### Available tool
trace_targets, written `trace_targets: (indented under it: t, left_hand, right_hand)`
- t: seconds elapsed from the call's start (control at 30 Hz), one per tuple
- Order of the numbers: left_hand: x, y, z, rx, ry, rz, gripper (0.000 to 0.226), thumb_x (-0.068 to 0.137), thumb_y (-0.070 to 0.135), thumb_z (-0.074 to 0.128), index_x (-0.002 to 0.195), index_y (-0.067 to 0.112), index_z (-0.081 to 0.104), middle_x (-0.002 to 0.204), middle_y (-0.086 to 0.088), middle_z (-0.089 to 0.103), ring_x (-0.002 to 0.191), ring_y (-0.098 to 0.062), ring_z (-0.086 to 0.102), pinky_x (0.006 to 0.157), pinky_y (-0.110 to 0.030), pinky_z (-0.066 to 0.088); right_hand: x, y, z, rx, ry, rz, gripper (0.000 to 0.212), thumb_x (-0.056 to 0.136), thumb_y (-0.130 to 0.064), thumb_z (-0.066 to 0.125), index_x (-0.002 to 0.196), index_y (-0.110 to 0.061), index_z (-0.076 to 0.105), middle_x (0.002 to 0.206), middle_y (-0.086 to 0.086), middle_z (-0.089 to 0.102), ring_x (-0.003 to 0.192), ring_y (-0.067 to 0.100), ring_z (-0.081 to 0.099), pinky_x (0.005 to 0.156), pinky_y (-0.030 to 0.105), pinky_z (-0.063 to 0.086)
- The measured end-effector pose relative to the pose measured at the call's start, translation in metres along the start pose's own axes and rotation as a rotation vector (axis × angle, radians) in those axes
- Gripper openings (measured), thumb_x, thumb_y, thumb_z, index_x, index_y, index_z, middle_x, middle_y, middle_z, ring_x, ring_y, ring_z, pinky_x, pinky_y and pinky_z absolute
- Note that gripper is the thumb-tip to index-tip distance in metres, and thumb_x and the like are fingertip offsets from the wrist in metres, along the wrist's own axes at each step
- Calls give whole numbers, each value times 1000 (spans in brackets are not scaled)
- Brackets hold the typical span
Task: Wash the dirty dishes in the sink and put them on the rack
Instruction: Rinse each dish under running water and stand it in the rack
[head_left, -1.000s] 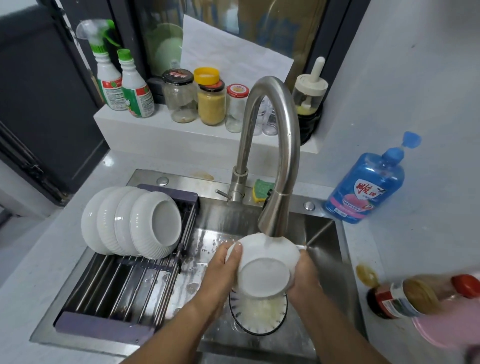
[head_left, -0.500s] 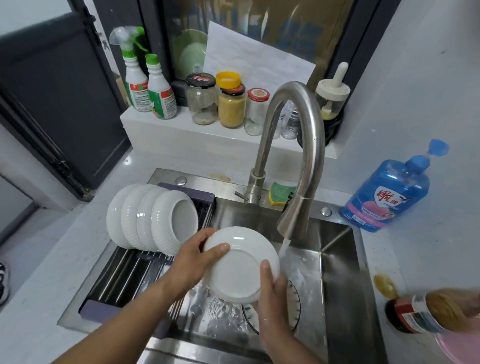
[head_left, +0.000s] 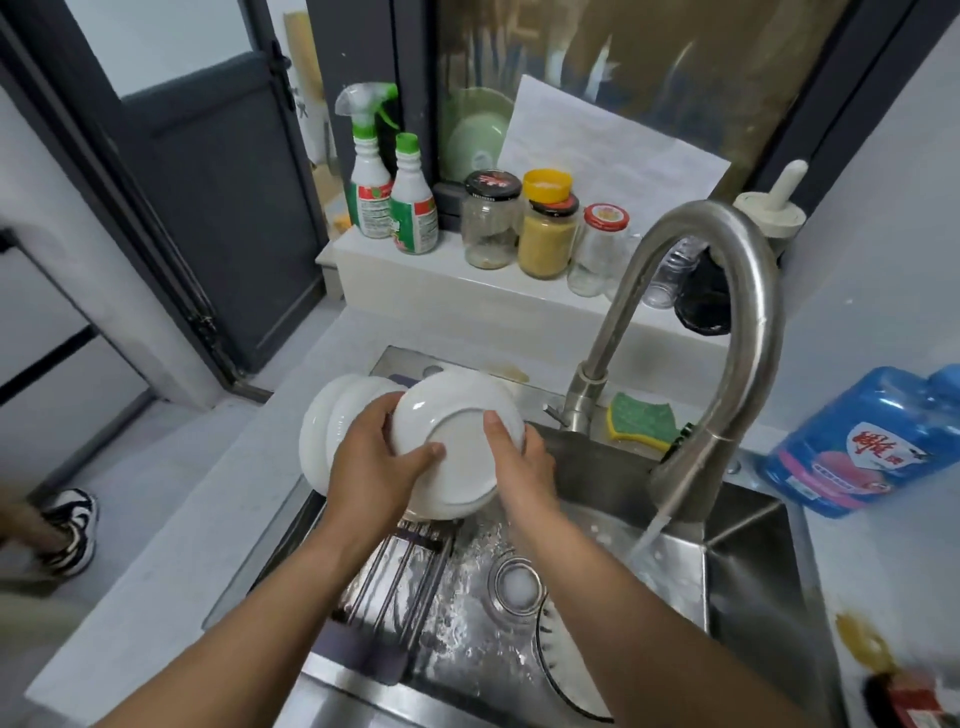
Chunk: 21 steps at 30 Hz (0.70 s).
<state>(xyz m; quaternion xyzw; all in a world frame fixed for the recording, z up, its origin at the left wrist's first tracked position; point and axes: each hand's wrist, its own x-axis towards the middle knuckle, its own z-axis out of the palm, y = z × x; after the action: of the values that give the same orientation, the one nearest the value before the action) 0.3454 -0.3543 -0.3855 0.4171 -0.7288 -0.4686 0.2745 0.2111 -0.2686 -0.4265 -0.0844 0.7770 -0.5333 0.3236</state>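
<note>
Two-handed grip on white bowl (head_left: 457, 415): left hand (head_left: 370, 457) and right hand (head_left: 524, 467) curled round its rim, mid-frame, over rack (head_left: 395, 566).

Small kitchen corner. A pale grey desk (head_left: 234, 493) runs along my left and on to the back, where it meets a raised white ledge (head_left: 395, 296). Above the ledge is a window (head_left: 675, 78) with a dark frame and murky glass showing brownish reflections. Left of it stands a dark grey door (head_left: 218, 218), closed; its upper pane (head_left: 171, 36) is bright. The right wall (head_left: 883, 182) is plain, pale grey-white. The floor (head_left: 114, 426) is grey, seen past the desk edge to my left. Light is soft and even.
</note>
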Motion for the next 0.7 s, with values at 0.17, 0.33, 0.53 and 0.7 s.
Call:
trace_targets:
  t: [0.17,0.33,0.53,0.7]
  left_hand:
    - [3,-7,6,18,122,22,53,84,24,82,130,31,56,116,18,64,103,-2,59,85,-22,44]
    - [-4,-32,24,-11,100,29,50,94,23,72,136,33,47,124,19,60,115,6,56,99,-27,48]
    - [-10,-49,22,111,101,57,64,99,22,65,155,24,34,129,7,51,114,0,46,99,-15,38]
    - [-14,-60,25,285,290,27,70,89,35,77,150,22,46,110,6,43,100,-11,46,79,-30,47]
  right_hand:
    - [38,-16,23,211,-153,152,47,88,-61,48,112,-25,67,113,9,71,100,27,65,80,39,50]
    - [79,-7,44,108,-163,145,82,63,-91,49,121,-35,64,117,1,70,102,26,68,90,46,57]
    - [89,-3,49,11,-265,64,76,68,-84,62,120,-29,63,116,1,71,104,23,69,91,44,56]
    - [90,-9,51,-38,-308,-22,76,71,-81,62,132,-36,55,124,-6,65,110,17,64,98,42,53]
